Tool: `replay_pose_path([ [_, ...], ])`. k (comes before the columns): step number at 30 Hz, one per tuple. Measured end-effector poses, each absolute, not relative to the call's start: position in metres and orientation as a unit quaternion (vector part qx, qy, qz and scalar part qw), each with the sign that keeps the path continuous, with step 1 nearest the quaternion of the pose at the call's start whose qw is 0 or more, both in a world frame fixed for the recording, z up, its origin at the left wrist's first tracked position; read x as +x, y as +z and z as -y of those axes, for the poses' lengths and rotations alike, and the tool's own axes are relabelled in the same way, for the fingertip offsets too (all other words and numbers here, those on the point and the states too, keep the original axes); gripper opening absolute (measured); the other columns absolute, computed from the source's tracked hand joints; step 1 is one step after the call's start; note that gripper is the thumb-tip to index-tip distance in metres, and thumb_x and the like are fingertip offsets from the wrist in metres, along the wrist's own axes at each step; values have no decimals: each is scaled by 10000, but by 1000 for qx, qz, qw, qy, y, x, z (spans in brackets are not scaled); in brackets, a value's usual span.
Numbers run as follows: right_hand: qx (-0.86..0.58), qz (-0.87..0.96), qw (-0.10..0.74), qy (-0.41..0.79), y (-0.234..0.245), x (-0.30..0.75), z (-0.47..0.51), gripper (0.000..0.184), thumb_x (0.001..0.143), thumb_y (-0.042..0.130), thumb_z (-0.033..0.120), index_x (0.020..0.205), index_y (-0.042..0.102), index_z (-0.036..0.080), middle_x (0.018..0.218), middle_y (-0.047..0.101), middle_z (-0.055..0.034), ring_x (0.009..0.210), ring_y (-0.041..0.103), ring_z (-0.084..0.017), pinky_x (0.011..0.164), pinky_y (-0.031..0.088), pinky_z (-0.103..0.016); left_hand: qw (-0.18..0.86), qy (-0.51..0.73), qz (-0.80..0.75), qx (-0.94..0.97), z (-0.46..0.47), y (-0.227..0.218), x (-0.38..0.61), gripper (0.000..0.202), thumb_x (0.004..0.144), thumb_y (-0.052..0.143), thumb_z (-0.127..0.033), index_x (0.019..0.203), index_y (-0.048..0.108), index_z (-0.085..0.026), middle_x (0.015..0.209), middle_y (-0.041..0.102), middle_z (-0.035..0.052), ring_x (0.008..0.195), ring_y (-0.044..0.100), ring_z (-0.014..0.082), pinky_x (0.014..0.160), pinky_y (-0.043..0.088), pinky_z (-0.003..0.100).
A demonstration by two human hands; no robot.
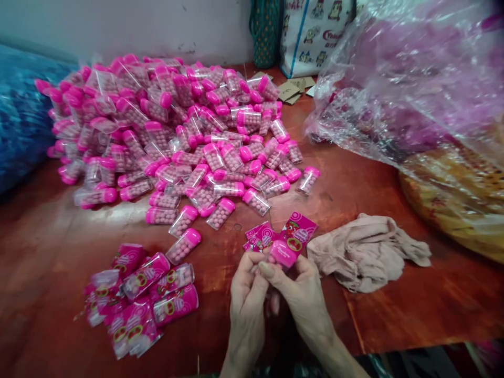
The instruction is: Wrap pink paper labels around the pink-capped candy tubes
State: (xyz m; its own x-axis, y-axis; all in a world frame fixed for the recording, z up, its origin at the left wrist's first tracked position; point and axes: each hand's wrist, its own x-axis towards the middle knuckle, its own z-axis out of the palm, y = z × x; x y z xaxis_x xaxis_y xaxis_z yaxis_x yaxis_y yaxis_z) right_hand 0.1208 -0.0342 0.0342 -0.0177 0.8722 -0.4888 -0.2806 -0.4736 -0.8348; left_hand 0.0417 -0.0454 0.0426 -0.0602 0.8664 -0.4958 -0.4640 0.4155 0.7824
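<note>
My left hand (247,299) and my right hand (309,302) meet near the table's front edge. Both are closed on a small candy container with a pink cap (284,254); the fingers cover most of its clear body. Just beyond the cap is a pink printed label (298,231), and I cannot tell whether it touches my fingers. More flat printed labels (260,236) lie beside it. To the left sits a small pile of containers wrapped in printed labels (145,275). Behind is a large heap of unlabelled pink-capped candy containers (157,121).
A crumpled beige cloth (366,252) lies right of my hands. Clear plastic with pink contents (401,94) rests by a yellow woven tray (452,210). A blue bag (27,115) stands at left. Cardboard pieces (293,89) and a white printed bag (311,42) are at the back.
</note>
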Motion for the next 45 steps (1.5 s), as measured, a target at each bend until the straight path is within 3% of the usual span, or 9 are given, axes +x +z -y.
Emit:
replay_pose_path([
  [6, -500, 304, 498, 640, 35, 133, 28, 248, 826, 555, 396, 865, 634, 164, 626, 582, 13, 574, 558, -111, 561, 480, -212, 670, 516, -500, 187, 39, 41, 40, 101, 826, 531, -280, 805, 496, -188, 548, 508, -46, 384, 394, 46, 359, 282, 142],
  [11, -526, 313, 484, 625, 37, 130, 32, 270, 823, 553, 388, 945, 655, 169, 694, 598, -8, 614, 566, -136, 521, 476, -218, 643, 530, -507, 220, 45, 40, 42, 55, 848, 502, -244, 832, 506, -192, 597, 520, -44, 393, 385, 30, 369, 277, 142],
  [16, -547, 331, 473, 606, 32, 120, 39, 228, 821, 566, 365, 923, 663, 186, 776, 619, -22, 713, 587, -153, 630, 500, -251, 593, 551, -537, 238, 51, 41, 42, 63, 848, 503, -252, 827, 520, -195, 605, 485, -51, 407, 372, 28, 364, 255, 144],
  [21, -564, 352, 469, 581, 31, 114, 42, 227, 818, 561, 372, 810, 662, 168, 748, 619, -29, 702, 589, -161, 614, 500, -254, 573, 563, -556, 216, 55, 46, 44, 80, 836, 518, -252, 789, 521, -188, 596, 455, -57, 402, 350, 23, 365, 254, 145],
  [30, -553, 365, 458, 592, 43, 124, 40, 250, 851, 514, 365, 1021, 588, 198, 666, 584, 10, 502, 526, -102, 401, 414, -173, 646, 496, -517, 263, 50, 46, 40, 106, 848, 491, -299, 824, 532, -204, 558, 477, -50, 449, 435, 67, 424, 339, 174],
  [35, -519, 383, 449, 618, 51, 140, 38, 212, 878, 480, 344, 1008, 567, 202, 881, 627, -31, 772, 605, -146, 711, 505, -242, 456, 469, -619, 435, 45, 50, 17, 133, 817, 536, -258, 835, 649, -190, 696, 603, 5, 616, 539, 118, 584, 420, 207],
  [37, -502, 394, 419, 646, 52, 143, 40, 250, 882, 466, 347, 1066, 548, 199, 940, 629, -50, 824, 612, -164, 748, 507, -268, 406, 478, -631, 456, 41, 53, 11, 127, 805, 551, -241, 838, 665, -196, 731, 616, 9, 645, 557, 128, 604, 430, 213],
  [40, -511, 406, 379, 656, 48, 144, 46, 318, 870, 474, 377, 1129, 530, 200, 979, 627, -65, 841, 609, -179, 741, 513, -277, 438, 477, -607, 461, 33, 56, 11, 71, 755, 614, -216, 773, 679, -191, 730, 614, 4, 672, 570, 131, 614, 442, 206],
  [45, -542, 400, 357, 648, 44, 139, 50, 400, 855, 476, 444, 1167, 511, 196, 916, 624, -47, 777, 598, -162, 700, 509, -268, 568, 510, -560, 322, 28, 53, 23, 90, 726, 649, -227, 662, 641, -165, 587, 550, -33, 466, 486, 71, 447, 408, 181],
])
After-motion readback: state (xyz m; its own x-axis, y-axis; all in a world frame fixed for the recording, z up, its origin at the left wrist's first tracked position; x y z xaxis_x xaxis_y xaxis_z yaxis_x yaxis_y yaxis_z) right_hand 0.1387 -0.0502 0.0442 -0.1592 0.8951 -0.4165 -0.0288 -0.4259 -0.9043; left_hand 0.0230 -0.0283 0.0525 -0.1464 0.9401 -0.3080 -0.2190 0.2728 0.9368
